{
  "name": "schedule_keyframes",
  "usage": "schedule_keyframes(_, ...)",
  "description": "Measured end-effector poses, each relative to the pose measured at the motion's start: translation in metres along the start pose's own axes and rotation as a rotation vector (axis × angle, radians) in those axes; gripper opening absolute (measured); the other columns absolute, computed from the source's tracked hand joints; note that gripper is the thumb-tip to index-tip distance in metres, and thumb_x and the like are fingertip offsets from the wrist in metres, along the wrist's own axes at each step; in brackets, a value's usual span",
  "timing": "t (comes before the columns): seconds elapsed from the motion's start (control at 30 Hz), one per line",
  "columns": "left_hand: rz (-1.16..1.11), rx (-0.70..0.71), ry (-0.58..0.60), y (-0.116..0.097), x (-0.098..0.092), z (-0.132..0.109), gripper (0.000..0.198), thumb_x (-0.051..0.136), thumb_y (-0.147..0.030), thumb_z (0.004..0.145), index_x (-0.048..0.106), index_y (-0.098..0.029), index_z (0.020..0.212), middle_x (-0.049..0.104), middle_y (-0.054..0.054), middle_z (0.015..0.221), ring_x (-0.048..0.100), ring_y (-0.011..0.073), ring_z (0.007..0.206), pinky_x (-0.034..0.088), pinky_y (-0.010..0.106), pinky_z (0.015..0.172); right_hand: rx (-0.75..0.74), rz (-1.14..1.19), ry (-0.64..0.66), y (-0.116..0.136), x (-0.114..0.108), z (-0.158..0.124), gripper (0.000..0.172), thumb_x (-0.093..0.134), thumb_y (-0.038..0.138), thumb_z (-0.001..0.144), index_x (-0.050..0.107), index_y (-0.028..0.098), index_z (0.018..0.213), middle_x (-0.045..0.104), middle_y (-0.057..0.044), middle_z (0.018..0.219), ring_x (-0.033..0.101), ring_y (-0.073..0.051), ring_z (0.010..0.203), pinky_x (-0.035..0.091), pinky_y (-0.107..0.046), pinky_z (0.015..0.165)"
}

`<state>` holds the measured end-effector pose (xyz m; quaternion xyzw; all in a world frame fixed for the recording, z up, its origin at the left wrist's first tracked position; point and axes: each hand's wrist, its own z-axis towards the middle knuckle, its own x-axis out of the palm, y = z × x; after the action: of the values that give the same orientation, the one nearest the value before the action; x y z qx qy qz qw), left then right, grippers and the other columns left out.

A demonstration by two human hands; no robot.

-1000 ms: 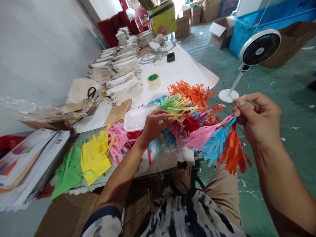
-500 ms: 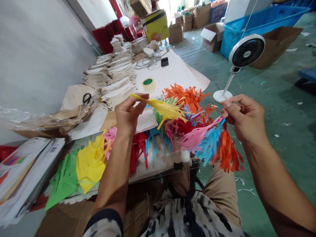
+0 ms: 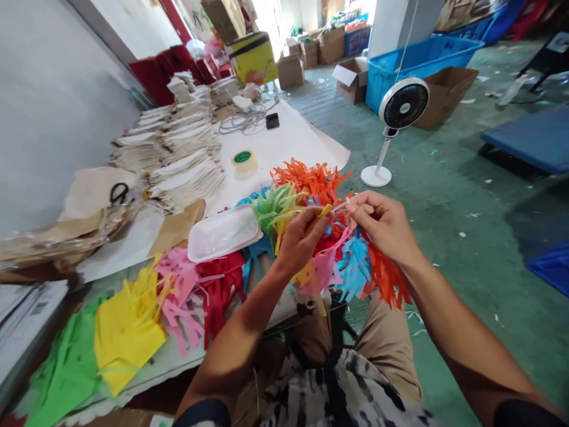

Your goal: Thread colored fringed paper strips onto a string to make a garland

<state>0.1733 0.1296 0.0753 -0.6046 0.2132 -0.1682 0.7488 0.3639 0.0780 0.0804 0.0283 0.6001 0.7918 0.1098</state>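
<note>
The left side is bounded by a pale grey wall (image 3: 53, 107), and a green painted floor (image 3: 448, 237) is scattered with paper scraps. A white pedestal fan (image 3: 403, 104) is stood on it, with a blue plastic crate (image 3: 413, 68) and opened cardboard boxes (image 3: 351, 80) placed behind. A flat blue panel (image 3: 528, 139) is seen at the right. Red seating (image 3: 155, 80) is lined up along the wall, and the far end is lit by a bright opening (image 3: 271, 18).
</note>
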Motion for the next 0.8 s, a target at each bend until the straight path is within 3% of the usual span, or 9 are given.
schedule_keyframes(0.2,-0.231,-0.009,0.089,0.007,0.013,0.002,0.040,0.071,-0.052,0.096,0.045,-0.024,0.109,0.049,-0.010,0.069,0.039,0.0048,0.053,0.030,0.017,0.050,0.029,0.009,0.075,-0.002,0.005,-0.002,0.040,0.071,0.058,0.095,0.072,0.020,0.105,0.066,0.003,0.066,0.052,-0.013,0.056,0.037,-0.029,0.059)
schedule_keyframes(0.33,-0.272,-0.025,0.137,0.011,0.013,0.002,0.038,0.070,-0.048,0.097,0.045,-0.023,0.109,0.051,-0.010,0.070,0.041,0.0045,0.055,0.032,0.017,0.051,0.038,0.017,0.106,-0.008,0.005,-0.002,0.038,0.070,0.055,0.097,0.073,0.019,0.107,0.066,0.002,0.066,0.052,-0.013,0.058,0.035,-0.028,0.058)
schedule_keyframes(0.53,-0.297,-0.033,0.123,0.019,0.014,0.000,0.030,0.066,-0.044,0.101,0.046,-0.022,0.109,0.054,-0.009,0.071,0.043,0.0049,0.056,0.033,0.017,0.053,0.077,0.006,0.121,-0.012,0.005,-0.003,0.031,0.069,0.050,0.099,0.072,0.019,0.103,0.062,0.003,0.065,0.041,-0.010,0.053,0.027,-0.028,0.052)
schedule_keyframes(0.8,-0.362,-0.002,0.053,0.018,0.017,-0.001,0.029,0.069,-0.043,0.099,0.049,-0.023,0.106,0.053,-0.007,0.072,0.044,0.0059,0.056,0.033,0.019,0.052,0.054,0.001,0.121,-0.015,0.007,-0.004,0.027,0.068,0.047,0.101,0.071,0.020,0.104,0.064,0.003,0.067,0.049,-0.012,0.058,0.035,-0.030,0.059)
